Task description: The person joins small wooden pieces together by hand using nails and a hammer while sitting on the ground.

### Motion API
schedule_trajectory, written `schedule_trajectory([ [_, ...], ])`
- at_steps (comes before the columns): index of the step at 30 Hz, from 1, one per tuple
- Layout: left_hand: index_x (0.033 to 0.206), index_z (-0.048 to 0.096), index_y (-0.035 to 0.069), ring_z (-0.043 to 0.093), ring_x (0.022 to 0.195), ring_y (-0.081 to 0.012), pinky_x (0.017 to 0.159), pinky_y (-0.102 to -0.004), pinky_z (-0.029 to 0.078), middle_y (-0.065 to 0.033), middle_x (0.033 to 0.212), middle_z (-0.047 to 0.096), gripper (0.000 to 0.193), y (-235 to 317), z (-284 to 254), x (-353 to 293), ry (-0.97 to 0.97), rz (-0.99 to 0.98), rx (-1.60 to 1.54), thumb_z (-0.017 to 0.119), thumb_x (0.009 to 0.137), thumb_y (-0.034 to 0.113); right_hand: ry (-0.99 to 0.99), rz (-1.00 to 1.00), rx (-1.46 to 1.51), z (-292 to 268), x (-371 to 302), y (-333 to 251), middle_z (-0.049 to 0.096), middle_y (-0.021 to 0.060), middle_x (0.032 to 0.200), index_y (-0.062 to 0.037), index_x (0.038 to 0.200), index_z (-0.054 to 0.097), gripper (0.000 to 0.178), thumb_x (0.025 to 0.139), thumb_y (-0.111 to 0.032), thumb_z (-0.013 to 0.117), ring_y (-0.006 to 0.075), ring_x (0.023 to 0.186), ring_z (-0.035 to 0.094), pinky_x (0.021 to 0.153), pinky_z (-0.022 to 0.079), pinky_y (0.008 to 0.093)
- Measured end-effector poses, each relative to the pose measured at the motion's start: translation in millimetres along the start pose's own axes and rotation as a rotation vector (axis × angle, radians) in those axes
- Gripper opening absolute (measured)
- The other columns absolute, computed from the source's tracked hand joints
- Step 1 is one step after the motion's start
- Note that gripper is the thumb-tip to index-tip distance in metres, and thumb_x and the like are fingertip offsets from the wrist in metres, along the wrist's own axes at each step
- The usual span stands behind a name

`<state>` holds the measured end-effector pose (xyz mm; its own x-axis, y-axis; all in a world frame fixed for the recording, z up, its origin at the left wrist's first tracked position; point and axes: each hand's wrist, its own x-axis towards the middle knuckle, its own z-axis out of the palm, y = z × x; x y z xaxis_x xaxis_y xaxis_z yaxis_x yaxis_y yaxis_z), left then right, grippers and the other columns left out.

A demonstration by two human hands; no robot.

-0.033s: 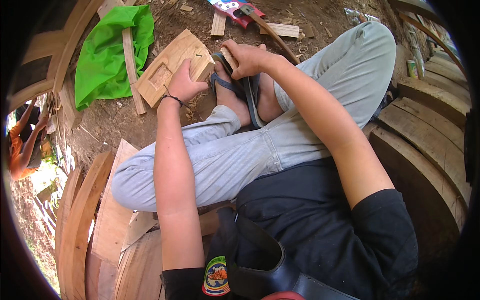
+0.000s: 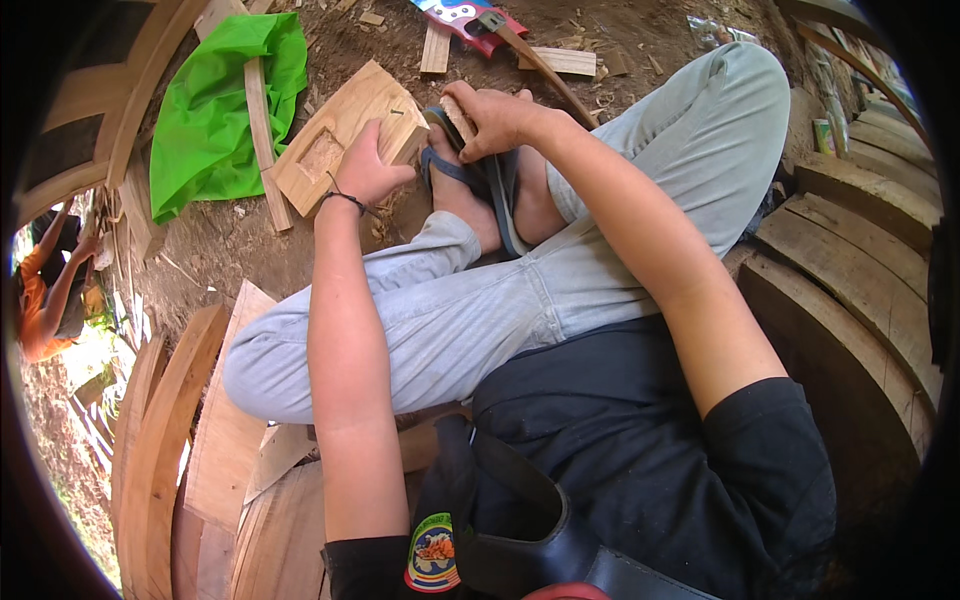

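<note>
Our left grip [image 2: 374, 178] is clamped on the recessed wooden block [image 2: 352, 112] beside our feet [image 2: 462, 203], likely steadying it; our right grip [image 2: 496, 118] closes around a pale piece [image 2: 457, 120], apparently for control.

I count two bare hands on the seated person: one left hand [image 2: 372, 177], one right hand [image 2: 493, 125]. Wooden block [image 2: 352, 108]: one, bearing one recess [image 2: 321, 157] and one small green pin [image 2: 397, 112]. Pale piece [image 2: 458, 119] at the right hand: one. Green sheet [image 2: 205, 130]: one. Stick [image 2: 262, 135] across it: one. Red-and-blue packet [image 2: 455, 13]: one. Wooden-handled tool [image 2: 545, 72]: one. Flat offcuts [image 2: 557, 61] nearest it: two. Second person [image 2: 38, 310], orange-clad: one. Boards [image 2: 850, 260], right: several, overlapping; exact count unclear.
</note>
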<state>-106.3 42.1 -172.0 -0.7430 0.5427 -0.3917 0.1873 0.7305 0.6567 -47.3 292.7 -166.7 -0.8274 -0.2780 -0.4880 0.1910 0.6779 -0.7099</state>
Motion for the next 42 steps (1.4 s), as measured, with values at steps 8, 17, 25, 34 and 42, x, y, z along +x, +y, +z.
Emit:
schedule_trajectory([
  [8,0.139,0.043,-0.001,0.058,0.114,-0.0326,0.099,-0.0371,0.046,-0.0212,0.121,0.059,0.091,18,8,-1,0.021,0.13,-0.008,0.078,0.058,0.021,0.844,0.444,0.176,-29,27,79,0.053,0.0222,0.133,-0.0027,0.138,0.045,0.082,0.077,-0.051,0.073,0.0376,0.125,0.052,0.103,0.041,0.0517],
  [17,0.144,0.036,0.002,0.054,0.122,-0.0294,0.105,-0.0365,0.042,-0.0172,0.128,0.056,0.095,22,18,9,-0.056,0.138,-0.116,0.081,0.062,0.015,0.559,0.841,-0.027,-13,17,71,0.045,0.0204,0.141,-0.0115,0.14,0.041,0.067,0.083,-0.034,0.069,0.0379,0.135,0.043,0.107,0.035,0.0551],
  [25,0.147,0.032,0.002,0.052,0.125,-0.029,0.107,-0.0364,0.041,-0.0186,0.133,0.054,0.098,26,26,11,-0.109,0.062,-0.146,0.081,0.064,0.017,0.555,0.807,-0.048,-6,17,75,0.048,0.0221,0.137,-0.0122,0.139,0.041,0.057,0.088,-0.026,0.064,0.0404,0.125,0.053,0.103,0.038,0.0541],
  [34,0.144,0.035,0.0,0.052,0.125,-0.0308,0.107,-0.0369,0.041,-0.02,0.131,0.055,0.093,22,29,14,-0.069,0.137,-0.049,0.08,0.063,0.016,0.563,0.791,-0.041,-7,19,75,0.046,0.024,0.136,-0.011,0.138,0.039,0.06,0.087,-0.028,0.066,0.0422,0.123,0.055,0.101,0.039,0.0547],
  [42,0.141,0.037,0.001,0.053,0.124,-0.0336,0.107,-0.0386,0.041,-0.0214,0.129,0.055,0.09,19,32,17,-0.054,0.135,0.021,0.079,0.063,0.016,0.58,0.791,-0.061,-6,19,78,0.046,0.0242,0.135,-0.0117,0.137,0.04,0.06,0.086,-0.027,0.068,0.0413,0.122,0.056,0.1,0.04,0.0544],
])
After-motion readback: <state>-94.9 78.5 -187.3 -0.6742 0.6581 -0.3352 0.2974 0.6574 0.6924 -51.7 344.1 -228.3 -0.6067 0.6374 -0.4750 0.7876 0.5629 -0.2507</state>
